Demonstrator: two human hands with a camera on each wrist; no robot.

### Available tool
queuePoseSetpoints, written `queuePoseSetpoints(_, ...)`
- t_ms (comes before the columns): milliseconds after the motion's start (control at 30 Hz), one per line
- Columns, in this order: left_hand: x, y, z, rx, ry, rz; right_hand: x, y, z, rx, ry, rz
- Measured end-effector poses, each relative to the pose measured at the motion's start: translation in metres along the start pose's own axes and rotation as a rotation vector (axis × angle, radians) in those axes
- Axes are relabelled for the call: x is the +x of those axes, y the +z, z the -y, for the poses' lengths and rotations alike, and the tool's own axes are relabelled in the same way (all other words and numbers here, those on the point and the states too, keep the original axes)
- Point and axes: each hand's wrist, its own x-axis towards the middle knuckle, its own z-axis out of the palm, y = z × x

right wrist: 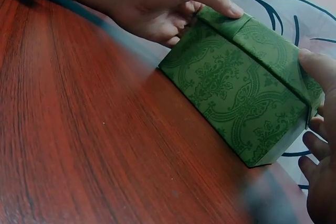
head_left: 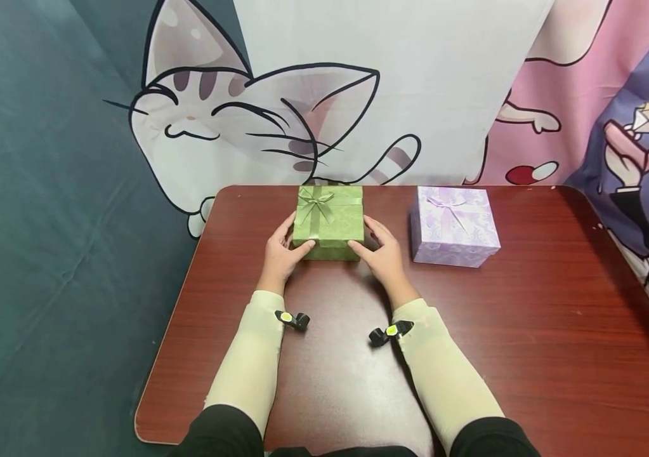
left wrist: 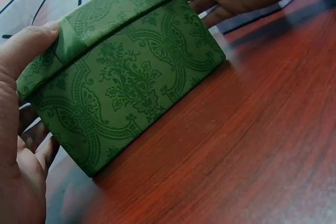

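Observation:
A green gift box (head_left: pixel 332 231) with a ribbon bow on its lid stands at the far side of the table, between both hands. My left hand (head_left: pixel 280 255) grips its left side, with the thumb on the front of the lid and the other fingers along the side. On the right side my right hand (head_left: pixel 384 252) holds it the same way. In the left wrist view the patterned front of the box (left wrist: pixel 128 80) shows, its lower edge at the tabletop. The right wrist view shows the lid rim (right wrist: pixel 262 40) with both thumbs against it.
A lilac gift box (head_left: pixel 455 225) with a bow stands to the right of my right hand. The reddish-brown wooden table (head_left: pixel 347 368) has its back edge just behind both boxes. Behind it hangs a cat-print curtain (head_left: pixel 313 38).

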Motion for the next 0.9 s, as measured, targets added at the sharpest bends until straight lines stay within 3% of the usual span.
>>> queuePoseSetpoints(200,-0.008,0.004,-0.021,0.076,0.062,-0.017,0.000,-0.003,0.005,-0.007,0.030,0.001)
queuePoseSetpoints(900,-0.011,0.008,-0.032,0.103,0.109,-0.043,0.001,-0.008,0.010,-0.031,-0.025,-0.022)
